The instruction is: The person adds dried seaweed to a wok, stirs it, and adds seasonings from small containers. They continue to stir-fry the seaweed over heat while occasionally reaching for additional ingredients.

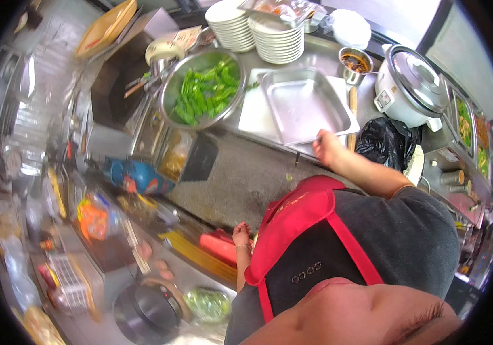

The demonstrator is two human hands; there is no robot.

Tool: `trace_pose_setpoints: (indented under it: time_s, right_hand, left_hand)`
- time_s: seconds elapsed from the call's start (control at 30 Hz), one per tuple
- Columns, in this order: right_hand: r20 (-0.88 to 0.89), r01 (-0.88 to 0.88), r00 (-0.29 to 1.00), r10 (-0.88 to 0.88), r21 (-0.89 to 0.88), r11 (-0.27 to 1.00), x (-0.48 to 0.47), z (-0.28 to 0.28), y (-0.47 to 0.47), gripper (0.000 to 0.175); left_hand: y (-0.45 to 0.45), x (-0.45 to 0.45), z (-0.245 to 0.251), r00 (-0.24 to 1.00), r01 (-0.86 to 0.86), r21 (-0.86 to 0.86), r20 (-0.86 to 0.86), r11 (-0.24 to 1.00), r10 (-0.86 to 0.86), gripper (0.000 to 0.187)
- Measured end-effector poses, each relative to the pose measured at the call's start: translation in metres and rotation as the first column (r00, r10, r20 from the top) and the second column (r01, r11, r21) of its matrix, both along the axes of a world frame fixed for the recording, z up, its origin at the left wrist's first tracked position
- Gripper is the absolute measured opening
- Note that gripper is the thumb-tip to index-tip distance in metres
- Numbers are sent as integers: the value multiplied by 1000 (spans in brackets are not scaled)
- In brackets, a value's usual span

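My right hand (326, 146) is at the near edge of an empty rectangular stainless steel pan (307, 101), its fingers curled at the rim. Under the pan lies a white cutting board (253, 114) on the steel counter. My left hand (242, 235) hangs low beside my red and black apron (298, 224); its fingers look loosely bent, and whether they hold anything is unclear. Left of the board, a round steel bowl (240, 92) holds green peppers (205, 92). A wooden rolling pin (352, 110) lies just right of the pan.
Stacked white plates (279, 45), a steel pot of dark sauce (355, 62) and a rice cooker (412, 84) stand along the back. A black plastic bag (389, 142) lies near my right arm. Behind my left side, a second counter bears a round black appliance (147, 308) and bagged greens (207, 304).
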State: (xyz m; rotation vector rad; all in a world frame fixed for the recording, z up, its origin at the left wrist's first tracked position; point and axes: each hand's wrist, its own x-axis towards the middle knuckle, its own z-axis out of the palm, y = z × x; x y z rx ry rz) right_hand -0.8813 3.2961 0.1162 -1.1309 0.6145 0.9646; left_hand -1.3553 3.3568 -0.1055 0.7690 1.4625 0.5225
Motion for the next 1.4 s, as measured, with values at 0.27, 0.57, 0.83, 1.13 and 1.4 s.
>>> trace_pose_setpoints:
  time_s: [0.27,0.57,0.83,1.13,1.4]
  right_hand:
    - [-61,74,995,-76,-34,997,-12,-58,66,19]
    - [48,-380,925,377,128,916,-26,-69,62,31]
    - [117,-71,989,90,-152,986,-63,-73,-113,23]
    - [99,741,672,-734,-115,662,-171,-66,-386,13]
    - [78,976,193,-978,-114,183,-280,-88,-640,14]
  left_hand:
    - [99,162,74,915,384,104,93,918,-393,20]
    - [151,236,69,615,781,53,112,622,-781,21]
    - [131,302,47,-29,999,-27,80,-31,-996,22]
    - [-142,436,133,-629,774,189,124,-605,-767,22]
    - [-488,466,167,-811,585,216,173,-782,-559,25]
